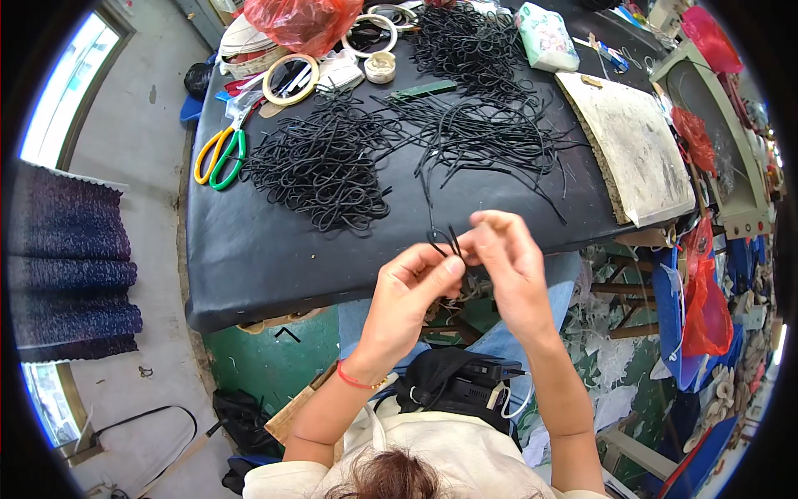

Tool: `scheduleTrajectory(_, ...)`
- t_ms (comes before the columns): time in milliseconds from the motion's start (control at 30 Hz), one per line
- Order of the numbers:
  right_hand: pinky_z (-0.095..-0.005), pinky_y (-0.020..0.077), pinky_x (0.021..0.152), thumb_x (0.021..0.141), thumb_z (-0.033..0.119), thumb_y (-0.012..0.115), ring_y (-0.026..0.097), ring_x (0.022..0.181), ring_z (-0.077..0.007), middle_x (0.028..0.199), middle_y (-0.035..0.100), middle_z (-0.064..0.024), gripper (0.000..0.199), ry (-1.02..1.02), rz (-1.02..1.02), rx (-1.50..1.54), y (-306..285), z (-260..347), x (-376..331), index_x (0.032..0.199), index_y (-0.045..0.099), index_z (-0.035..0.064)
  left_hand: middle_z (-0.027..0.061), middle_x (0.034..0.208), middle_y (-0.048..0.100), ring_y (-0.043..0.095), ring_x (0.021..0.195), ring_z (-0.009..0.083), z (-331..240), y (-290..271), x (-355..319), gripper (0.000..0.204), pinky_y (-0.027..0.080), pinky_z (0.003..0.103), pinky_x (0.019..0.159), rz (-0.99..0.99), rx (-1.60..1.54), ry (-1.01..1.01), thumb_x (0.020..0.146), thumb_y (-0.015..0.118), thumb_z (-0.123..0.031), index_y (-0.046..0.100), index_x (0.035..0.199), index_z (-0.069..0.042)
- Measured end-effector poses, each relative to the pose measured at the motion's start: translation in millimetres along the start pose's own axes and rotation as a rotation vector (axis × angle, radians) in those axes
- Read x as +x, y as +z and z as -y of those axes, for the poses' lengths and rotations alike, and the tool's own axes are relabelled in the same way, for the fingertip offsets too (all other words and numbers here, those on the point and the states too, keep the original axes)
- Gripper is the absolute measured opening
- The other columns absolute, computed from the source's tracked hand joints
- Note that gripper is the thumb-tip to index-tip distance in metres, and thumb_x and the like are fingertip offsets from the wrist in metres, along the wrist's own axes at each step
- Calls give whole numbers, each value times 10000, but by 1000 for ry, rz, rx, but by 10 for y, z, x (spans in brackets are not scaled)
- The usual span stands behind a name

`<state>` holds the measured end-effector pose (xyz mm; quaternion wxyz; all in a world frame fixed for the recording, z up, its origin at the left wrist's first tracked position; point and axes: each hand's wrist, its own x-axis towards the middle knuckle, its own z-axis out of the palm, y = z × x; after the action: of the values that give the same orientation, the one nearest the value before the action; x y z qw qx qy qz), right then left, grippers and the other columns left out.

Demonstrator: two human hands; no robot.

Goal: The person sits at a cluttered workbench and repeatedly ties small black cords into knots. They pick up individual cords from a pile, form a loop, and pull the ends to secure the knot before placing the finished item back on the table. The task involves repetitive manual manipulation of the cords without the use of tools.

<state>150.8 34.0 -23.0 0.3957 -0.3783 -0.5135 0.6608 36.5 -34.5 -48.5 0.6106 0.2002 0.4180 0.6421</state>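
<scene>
My left hand [407, 295] is closed in a pinch on a thin black cord [445, 239], just off the table's near edge. The cord bends into a small loop that sticks up above the fingertips. Close against it on the right, my right hand [515, 270] has its fingers curled in at the same cord, partly hiding it. Beyond my hands lies a spread of loose straight black cords [490, 137]. To its left sits a tangled pile of looped black cords [324, 162], and another black pile [465, 41] rests farther back.
Scissors [223, 158] with yellow and green handles lie at the table's left edge. Tape rings [291, 81], a red plastic bag [303, 23] and a green strip [424, 89] are toward the back. A worn pale board [636, 150] covers the right side of the black table [249, 270].
</scene>
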Motion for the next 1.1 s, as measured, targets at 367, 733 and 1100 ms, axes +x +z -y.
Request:
scheduleTrajectory(367, -209, 465, 665, 865, 74, 589, 559, 733, -65, 811, 615, -38, 114, 14, 97, -119, -170, 68, -185, 924, 591, -24, 110, 860, 646, 626, 751, 123, -82, 59, -41, 162, 529, 245, 690, -8, 158, 141, 837, 623, -64, 597, 958, 41)
scheduleTrajectory(733, -233, 485, 705, 893, 60, 535, 568, 765, -82, 861, 618, -63, 163, 7, 145, -33, -127, 39, -224, 1011, 558, -49, 70, 748, 639, 591, 649, 91, 114, 200, -62, 164, 491, 214, 585, -209, 251, 304, 858, 618, -131, 592, 891, 28)
scheduleTrajectory(1100, -191, 450, 625, 903, 107, 527, 536, 692, -53, 795, 596, -21, 191, 197, 255, 96, -315, 1, -113, 1037, 577, -19, 60, 755, 629, 585, 621, 80, 27, 117, -35, 173, 478, 193, 568, -137, 100, 97, 871, 603, -159, 597, 904, 11)
